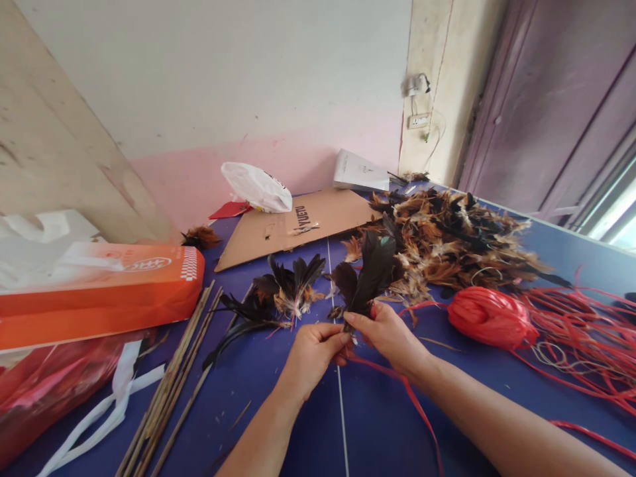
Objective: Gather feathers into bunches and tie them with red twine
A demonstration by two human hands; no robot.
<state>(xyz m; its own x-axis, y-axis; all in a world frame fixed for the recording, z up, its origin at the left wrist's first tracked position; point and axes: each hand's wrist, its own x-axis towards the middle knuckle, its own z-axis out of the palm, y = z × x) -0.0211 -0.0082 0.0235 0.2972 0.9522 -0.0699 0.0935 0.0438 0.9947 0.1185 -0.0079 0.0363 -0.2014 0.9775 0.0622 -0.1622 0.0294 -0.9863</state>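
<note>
Over the middle of the blue table, a bunch of dark feathers (366, 270) stands upright between my two hands. My left hand (318, 348) pinches the bottom of its quills, thumb against fingers. Just above, my right hand (385, 328) grips the same bunch near its base. From below the fingers a red plastic string (415, 401) trails down to the front; whether a hand holds it too is hidden. Left of my hands lie tied feather bunches (293, 285), black with brown and pale fluff. A ball of red string (489, 318) rests to the right.
A large heap of brown and black feathers (447, 238) covers the back right. Cardboard (303, 218), a white plastic bag (256, 189) and a white box (360, 173) lie by the wall. Thin sticks (173, 377) and an orange bag (169, 291) occupy the left; loose red string (586, 338) tangles at right.
</note>
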